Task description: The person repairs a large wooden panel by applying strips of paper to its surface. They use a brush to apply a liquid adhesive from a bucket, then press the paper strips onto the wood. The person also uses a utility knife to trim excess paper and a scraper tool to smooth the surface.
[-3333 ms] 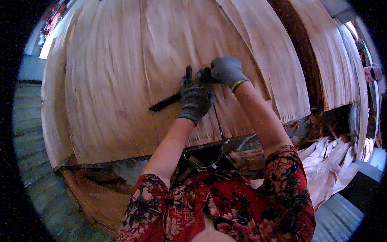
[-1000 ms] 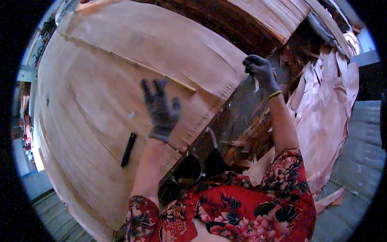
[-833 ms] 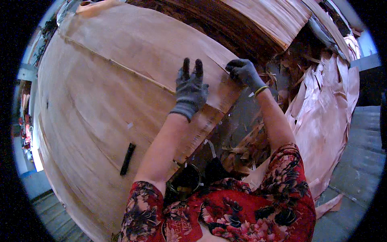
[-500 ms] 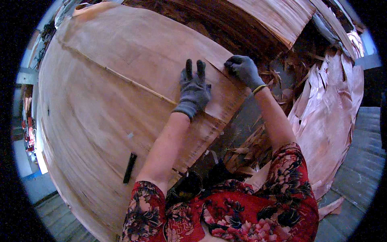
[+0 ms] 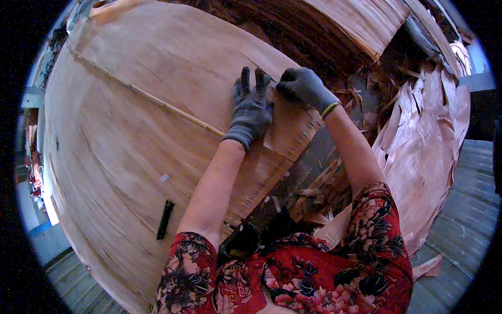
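Note:
A broad sheet of pale brown wood veneer (image 5: 120, 141) lies in front of me, with fine splits along its grain. My left hand (image 5: 250, 110), in a grey glove with dark fingertips, rests on the sheet, some fingers stretched forward and apart. Close to its right, my right hand (image 5: 304, 88), gloved too, has its fingers drawn together against the veneer, at the end of a dark split. Whatever lies between those fingertips is hidden. A thin bamboo-like stick (image 5: 157, 101) lies across the sheet and reaches my left wrist.
A short black bar (image 5: 165, 220) and a small pale scrap (image 5: 164, 178) lie on the sheet left of my left forearm. More stacked veneer (image 5: 350, 26) stands beyond. Torn veneer pieces (image 5: 423, 141) heap at the right, above grey ribbed flooring (image 5: 465, 209).
My right hand has slid left along the split, closer to my left hand. The left hand stays nearly in place, its fingers still stretched. The view has shifted slightly.

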Motion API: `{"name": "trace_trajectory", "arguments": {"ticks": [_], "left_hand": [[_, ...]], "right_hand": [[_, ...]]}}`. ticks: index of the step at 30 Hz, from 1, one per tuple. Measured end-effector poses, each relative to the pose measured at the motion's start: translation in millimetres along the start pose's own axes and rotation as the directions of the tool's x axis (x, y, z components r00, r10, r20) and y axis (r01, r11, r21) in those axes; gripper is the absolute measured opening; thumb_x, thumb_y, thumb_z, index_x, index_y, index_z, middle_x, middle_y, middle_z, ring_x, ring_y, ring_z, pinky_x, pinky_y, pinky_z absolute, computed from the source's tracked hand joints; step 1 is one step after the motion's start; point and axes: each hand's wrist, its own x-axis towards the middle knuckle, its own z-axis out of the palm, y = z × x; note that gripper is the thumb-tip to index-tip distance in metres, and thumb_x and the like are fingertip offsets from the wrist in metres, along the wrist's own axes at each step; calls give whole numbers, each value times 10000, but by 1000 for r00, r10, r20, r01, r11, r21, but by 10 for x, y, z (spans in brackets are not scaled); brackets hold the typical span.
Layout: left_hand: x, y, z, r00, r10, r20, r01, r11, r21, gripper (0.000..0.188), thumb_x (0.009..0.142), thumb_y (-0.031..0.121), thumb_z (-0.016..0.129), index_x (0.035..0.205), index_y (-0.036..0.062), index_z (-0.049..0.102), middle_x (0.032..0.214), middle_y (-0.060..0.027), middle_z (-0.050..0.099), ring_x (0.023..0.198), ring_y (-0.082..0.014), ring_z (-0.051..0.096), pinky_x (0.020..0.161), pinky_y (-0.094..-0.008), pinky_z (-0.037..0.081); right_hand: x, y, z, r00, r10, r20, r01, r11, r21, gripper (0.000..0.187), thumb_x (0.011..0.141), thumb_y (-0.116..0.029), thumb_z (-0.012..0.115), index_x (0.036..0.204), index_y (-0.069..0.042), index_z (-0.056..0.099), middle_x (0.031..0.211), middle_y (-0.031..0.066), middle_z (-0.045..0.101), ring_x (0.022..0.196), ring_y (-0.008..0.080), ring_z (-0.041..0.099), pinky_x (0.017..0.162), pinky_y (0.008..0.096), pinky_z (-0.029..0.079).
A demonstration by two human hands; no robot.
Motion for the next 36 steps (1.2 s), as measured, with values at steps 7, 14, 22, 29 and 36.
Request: {"name": "trace_trajectory", "arguments": {"ticks": [7,14,22,29,36], "left_hand": [[-15,-63,127,991,104,-82,-106,994,-19,660,826,206,512,1416,134,225,1349,-92,409,1339,-399,192,1068,-545,136],[54,121,83,997,73,18,-74,991,114,488,815,202,487,1302,213,461,1259,-68,486,1341,-382,209,1040,-614,102],[200,360,7,976,-110,188,76,980,183,421,818,210,488,1234,266,521,1275,-78,468,1339,-388,192,1025,-631,96],[120,338,57,969,-110,222,63,976,207,418,848,221,454,1230,381,512,1382,-80,388,1345,-416,149,1029,-632,46],[-292,113,-261,993,117,20,-108,960,-260,551,780,46,497,1293,248,494,1102,-97,603,1325,-358,250,1084,-498,136]], "right_hand": [[68,-256,-77,971,240,1,-219,886,-409,458,719,-505,599,920,-103,686,945,155,658,872,321,636,757,401,510],[-36,-167,-246,970,227,82,-158,854,-495,344,747,-421,576,930,-150,682,968,123,658,893,296,636,740,426,515],[-267,-211,-49,997,67,-27,-71,838,-541,227,765,-319,566,846,-124,649,833,132,640,772,356,606,665,427,489],[-1499,-147,-173,988,132,-77,-76,860,505,136,798,-76,554,892,-49,648,762,28,657,773,125,631,678,271,499],[-1982,124,270,981,176,-86,-93,804,587,182,820,-165,608,922,-19,642,770,6,625,677,84,538,613,227,446]]}}
